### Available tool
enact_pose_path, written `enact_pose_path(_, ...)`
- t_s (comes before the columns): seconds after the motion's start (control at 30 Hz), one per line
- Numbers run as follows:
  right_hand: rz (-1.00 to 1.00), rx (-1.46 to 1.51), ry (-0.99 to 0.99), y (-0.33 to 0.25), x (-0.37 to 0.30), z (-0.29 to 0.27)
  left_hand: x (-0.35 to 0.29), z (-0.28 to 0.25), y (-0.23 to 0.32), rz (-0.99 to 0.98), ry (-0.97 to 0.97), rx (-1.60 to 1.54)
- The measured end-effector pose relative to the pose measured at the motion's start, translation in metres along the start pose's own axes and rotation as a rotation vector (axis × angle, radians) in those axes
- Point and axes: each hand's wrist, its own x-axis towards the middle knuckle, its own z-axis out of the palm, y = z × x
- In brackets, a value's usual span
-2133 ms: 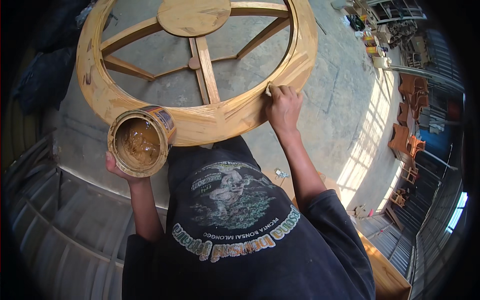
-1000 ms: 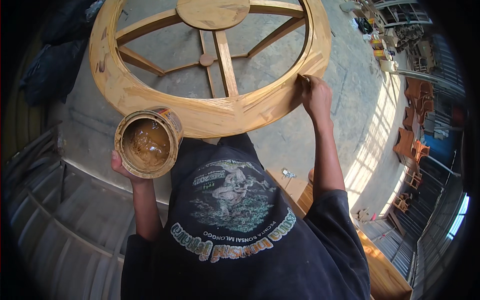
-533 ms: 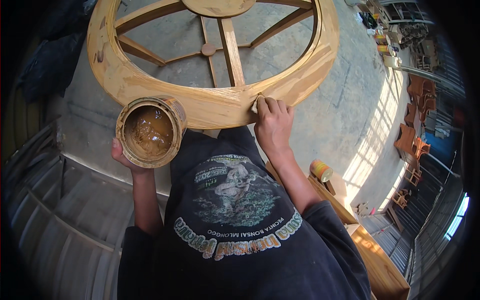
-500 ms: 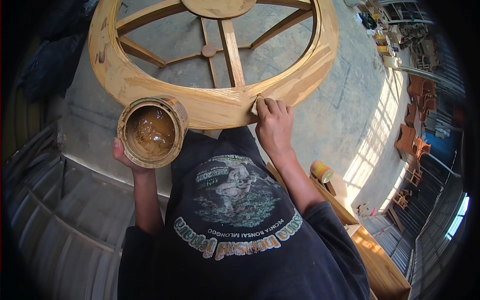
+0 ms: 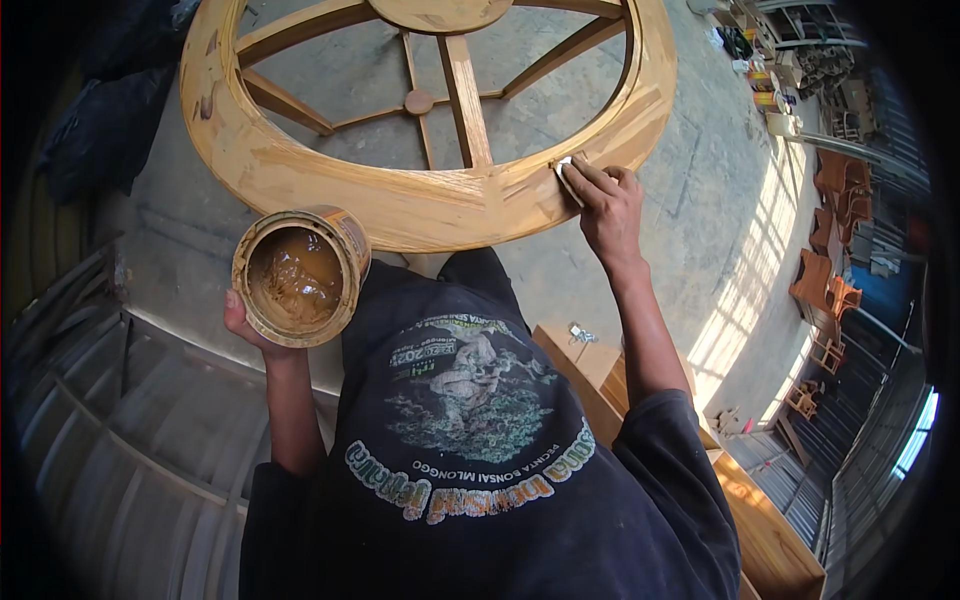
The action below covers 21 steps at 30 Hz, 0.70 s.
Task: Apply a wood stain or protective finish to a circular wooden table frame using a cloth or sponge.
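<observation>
Shifted rightward since earlier, the right hand (image 5: 608, 212) pinches a pale wad (image 5: 567, 172) against the ring-shaped wooden frame (image 5: 375, 205), while the left hand (image 5: 250, 328) grips a can (image 5: 352, 238) of brown paste (image 5: 298, 285) near it.

Soft daylight leaves the middle evenly lit, while barred sunlight falls across the floor (image 5: 690, 215) on the right, washing nearly to white. A bright slot (image 5: 916, 435) at the far right glares. Small white highlights glint on the wet paste (image 5: 298, 285). Dark bags (image 5: 105, 140) at left sink into shadow. The ribbed grey surface (image 5: 165, 470) at lower left curves toward the black rim; the wooden ring (image 5: 385, 215) looks fairly sharp.
</observation>
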Motion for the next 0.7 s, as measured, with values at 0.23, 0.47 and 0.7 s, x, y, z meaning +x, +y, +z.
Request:
enact_pose_path(0.23, 0.124, 0.081, -0.219, -0.02, 0.009, -0.02, -0.002, -0.011, -0.001, -0.013, 0.035, -0.013)
enact_pose_path(0.47, 0.298, -0.091, -0.013, -0.053, 0.026, 0.007, 0.012, -0.011, 0.006, -0.041, -0.055, -0.038)
enact_pose_path(0.7, 0.187, -0.005, -0.111, -0.115, 0.008, -0.006, 0.018, 0.023, 0.001, -0.015, -0.048, -0.013)
